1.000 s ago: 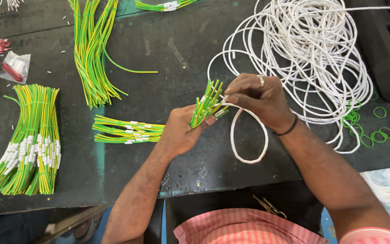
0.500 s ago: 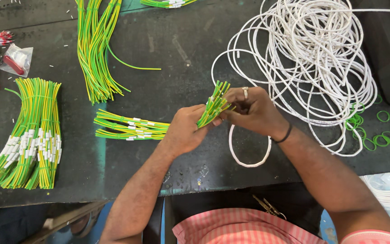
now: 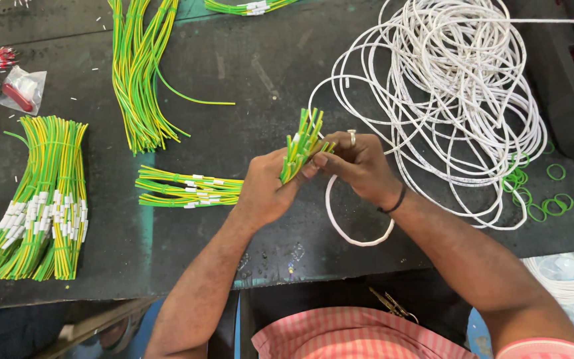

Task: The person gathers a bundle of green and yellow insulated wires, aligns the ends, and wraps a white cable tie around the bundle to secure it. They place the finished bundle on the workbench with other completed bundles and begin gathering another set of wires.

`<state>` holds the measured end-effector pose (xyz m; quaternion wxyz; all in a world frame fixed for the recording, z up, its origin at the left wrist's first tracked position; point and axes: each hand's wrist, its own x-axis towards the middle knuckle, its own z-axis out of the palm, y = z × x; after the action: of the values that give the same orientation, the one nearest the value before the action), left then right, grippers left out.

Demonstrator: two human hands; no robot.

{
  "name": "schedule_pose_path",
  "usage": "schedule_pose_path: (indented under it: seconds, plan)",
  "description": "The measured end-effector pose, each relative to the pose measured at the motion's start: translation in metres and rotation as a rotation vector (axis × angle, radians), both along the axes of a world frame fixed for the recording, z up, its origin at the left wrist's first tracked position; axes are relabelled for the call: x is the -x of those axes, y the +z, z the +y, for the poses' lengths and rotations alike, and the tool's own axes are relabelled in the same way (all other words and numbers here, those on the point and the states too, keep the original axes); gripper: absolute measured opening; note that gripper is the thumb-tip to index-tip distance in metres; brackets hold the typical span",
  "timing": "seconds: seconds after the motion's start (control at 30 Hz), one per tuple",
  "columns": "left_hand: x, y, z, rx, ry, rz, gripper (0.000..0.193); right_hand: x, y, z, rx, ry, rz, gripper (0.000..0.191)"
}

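Left hand (image 3: 267, 189) grips green-yellow wire bundle (image 3: 302, 143) above dark table (image 3: 247, 80); right hand (image 3: 360, 163) fingers pinch its top; white cable coil (image 3: 460, 86) just right, tied wire bundle (image 3: 187, 189) left, green rubber bands (image 3: 546, 199) far right

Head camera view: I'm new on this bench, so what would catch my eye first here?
At the centre, the left hand and right hand grip a short bundle of green-yellow wires. Behind them to the right sprawls a big tangle of white cord. At the left edge of the dark table lie tied green-yellow wire bundles with white tags.
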<state>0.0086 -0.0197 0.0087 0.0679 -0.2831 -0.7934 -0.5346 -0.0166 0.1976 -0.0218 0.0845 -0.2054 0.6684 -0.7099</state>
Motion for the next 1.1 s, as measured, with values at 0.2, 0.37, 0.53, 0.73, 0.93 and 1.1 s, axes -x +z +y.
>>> schedule_pose_path:
  seconds: [0.2,0.37,0.53,0.73,0.93,1.1]
  plan:
    - [0.002,-0.005,-0.006,0.016,0.169,-0.323,0.022,0.001,0.002,0.003,-0.024,-0.063,0.063,0.020]
    - [0.004,-0.001,-0.008,-0.041,-0.088,-0.364,0.030,0.003,0.002,-0.009,0.007,-0.085,0.022,0.016]
    - [0.004,0.001,-0.005,-0.012,-0.125,0.016,0.034,0.007,0.003,-0.003,0.195,-0.123,-0.011,0.019]
    - [0.006,-0.005,-0.002,0.077,-0.037,0.010,0.025,0.001,0.020,0.014,0.081,0.068,0.162,0.040]
    - [0.004,0.000,0.003,0.174,-0.019,0.037,0.038,-0.008,0.021,-0.005,-0.109,0.005,0.104,0.023]
    - [0.002,0.010,0.000,0.157,-0.008,0.045,0.033,-0.005,0.014,-0.006,0.044,0.004,0.012,0.015]
